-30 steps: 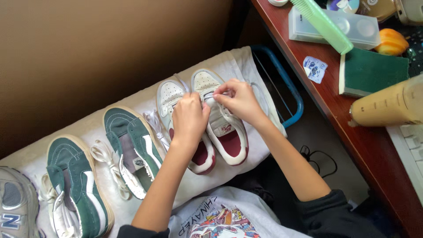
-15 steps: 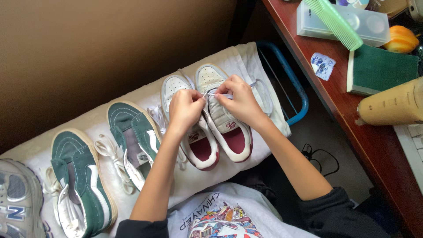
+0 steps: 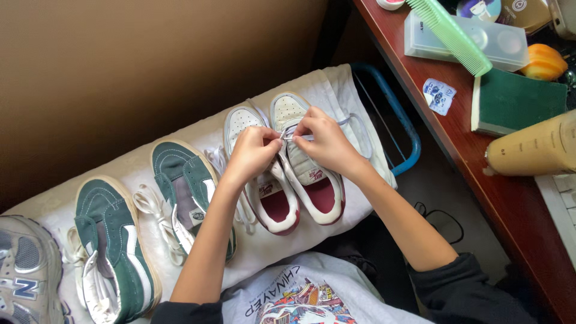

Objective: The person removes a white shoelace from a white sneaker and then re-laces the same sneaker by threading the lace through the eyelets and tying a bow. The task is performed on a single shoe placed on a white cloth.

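- Beside the green sneaker (image 3: 192, 198), a white sneaker (image 3: 307, 168) with a red lining lay on the white cloth (image 3: 336, 81).
- Left hand (image 3: 252, 153) and right hand (image 3: 321, 141) met over it, fingers pinched shut on the white lace (image 3: 298, 137).
- Its twin (image 3: 264, 192) lay touching, nearer the green sneaker.

Both arms were stretched fwd, bare; left hand (image 3: 252, 153) & right hand (image 3: 322, 141) were held close together, fingertips pinched.
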